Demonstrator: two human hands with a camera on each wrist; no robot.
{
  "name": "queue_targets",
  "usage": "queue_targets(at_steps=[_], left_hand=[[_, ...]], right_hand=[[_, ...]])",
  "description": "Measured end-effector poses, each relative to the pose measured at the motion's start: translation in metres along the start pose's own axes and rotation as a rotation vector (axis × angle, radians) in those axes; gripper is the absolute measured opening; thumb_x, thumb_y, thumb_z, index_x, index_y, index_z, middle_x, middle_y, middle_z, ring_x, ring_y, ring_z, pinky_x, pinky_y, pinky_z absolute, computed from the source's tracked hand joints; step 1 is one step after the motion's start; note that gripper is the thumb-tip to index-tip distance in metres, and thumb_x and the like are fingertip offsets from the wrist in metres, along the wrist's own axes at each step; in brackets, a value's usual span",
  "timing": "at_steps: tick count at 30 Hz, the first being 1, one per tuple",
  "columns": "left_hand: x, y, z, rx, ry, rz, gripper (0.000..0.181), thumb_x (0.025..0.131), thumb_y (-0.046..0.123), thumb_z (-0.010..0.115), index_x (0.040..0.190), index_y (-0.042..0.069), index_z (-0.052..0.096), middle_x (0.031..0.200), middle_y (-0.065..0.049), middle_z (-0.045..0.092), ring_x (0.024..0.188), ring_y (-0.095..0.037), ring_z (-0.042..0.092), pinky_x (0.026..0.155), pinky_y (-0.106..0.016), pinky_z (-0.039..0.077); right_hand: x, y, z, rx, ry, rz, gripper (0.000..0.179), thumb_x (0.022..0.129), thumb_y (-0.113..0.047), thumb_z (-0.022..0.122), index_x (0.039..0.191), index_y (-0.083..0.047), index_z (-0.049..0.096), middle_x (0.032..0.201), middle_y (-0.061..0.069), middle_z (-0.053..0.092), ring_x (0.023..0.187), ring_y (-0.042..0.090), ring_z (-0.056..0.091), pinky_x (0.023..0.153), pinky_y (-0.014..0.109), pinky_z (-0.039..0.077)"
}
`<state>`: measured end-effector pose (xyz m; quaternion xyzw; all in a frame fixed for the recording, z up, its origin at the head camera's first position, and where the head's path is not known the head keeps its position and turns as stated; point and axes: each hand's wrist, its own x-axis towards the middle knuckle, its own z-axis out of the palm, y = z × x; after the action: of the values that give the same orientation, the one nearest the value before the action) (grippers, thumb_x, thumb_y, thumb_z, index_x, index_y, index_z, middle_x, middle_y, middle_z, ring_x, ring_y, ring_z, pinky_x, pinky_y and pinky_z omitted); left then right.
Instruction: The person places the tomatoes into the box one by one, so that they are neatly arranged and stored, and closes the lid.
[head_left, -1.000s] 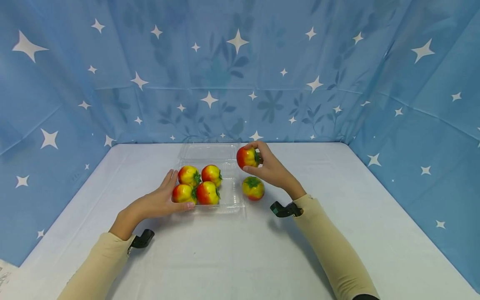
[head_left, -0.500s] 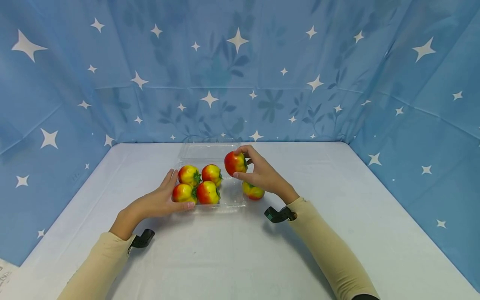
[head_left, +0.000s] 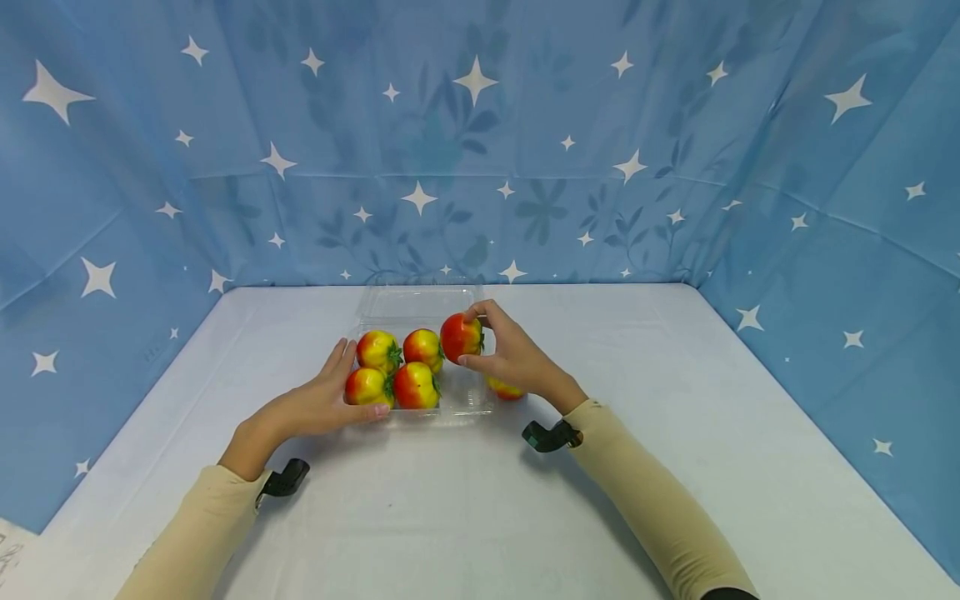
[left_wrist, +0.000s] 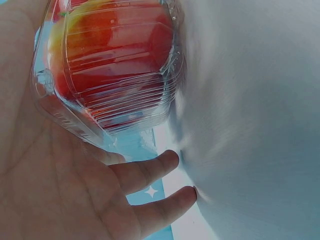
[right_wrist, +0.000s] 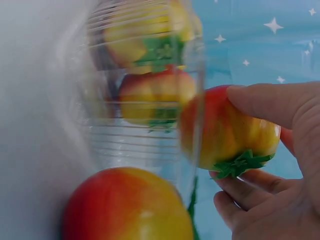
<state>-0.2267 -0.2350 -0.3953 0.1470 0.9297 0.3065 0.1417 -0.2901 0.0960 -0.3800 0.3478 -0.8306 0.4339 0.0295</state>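
A clear plastic clamshell box (head_left: 467,402) lies open on the table, with several red-and-yellow persimmons (head_left: 415,386) in its left and middle part. My left hand (head_left: 322,406) rests along the box's left side, its thumb across the front wall; its fingers (left_wrist: 150,172) extend fairly straight beneath the corner in the left wrist view. My right hand (head_left: 513,358) holds another persimmon (head_left: 457,337) by thumb and fingers above the box's back right part. Green leaves (right_wrist: 242,162) on it face the palm. One more persimmon (right_wrist: 125,207) sits right of the box, partly hidden under the right hand in the head view.
The box's transparent lid (head_left: 420,302) is folded back flat behind it. A white cloth (head_left: 420,517) covers the table. Blue star-patterned curtains (head_left: 480,142) stand at the back and both sides.
My right hand has moved left and slightly toward me with its persimmon, from beyond the box's right edge to over the box. The left hand stays where it was.
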Motion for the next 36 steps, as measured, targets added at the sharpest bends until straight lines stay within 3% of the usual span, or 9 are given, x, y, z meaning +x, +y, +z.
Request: queue_targets(at_steps=[20,26,36], left_hand=[[0.001,-0.003,0.000,0.004,0.000,0.005,0.132,0.092,0.068,0.073,0.169,-0.003,-0.008,0.173,-0.031,-0.014,0.157,-0.057,0.006,0.121,-0.072,0.017],[0.002,-0.003,0.000,0.001,-0.003,0.000,0.132,0.092,0.069,0.073,0.169,-0.002,-0.008,0.173,-0.031,-0.014,0.157,-0.058,0.007,0.121,-0.073,0.017],[0.001,-0.002,0.000,-0.004,-0.005,-0.001,0.132,0.092,0.068,0.073,0.169,-0.002,-0.008,0.173,-0.031,-0.014,0.158,-0.057,0.006,0.121,-0.073,0.017]], right_hand=[[0.001,0.011,0.012,-0.112,-0.030,0.035,0.058,0.094,-0.007,0.083,0.141,-0.002,0.048,0.142,0.016,0.057,0.132,0.034,0.055,0.113,0.055,0.047],[0.002,0.010,0.015,-0.184,-0.058,0.062,0.058,0.096,-0.010,0.083,0.144,-0.003,0.050,0.145,0.015,0.057,0.134,0.033,0.055,0.114,0.048,0.048],[0.002,0.008,0.021,-0.301,-0.071,0.077,0.058,0.097,-0.014,0.082,0.145,-0.007,0.050,0.148,0.016,0.056,0.128,0.036,0.058,0.110,0.050,0.051]])
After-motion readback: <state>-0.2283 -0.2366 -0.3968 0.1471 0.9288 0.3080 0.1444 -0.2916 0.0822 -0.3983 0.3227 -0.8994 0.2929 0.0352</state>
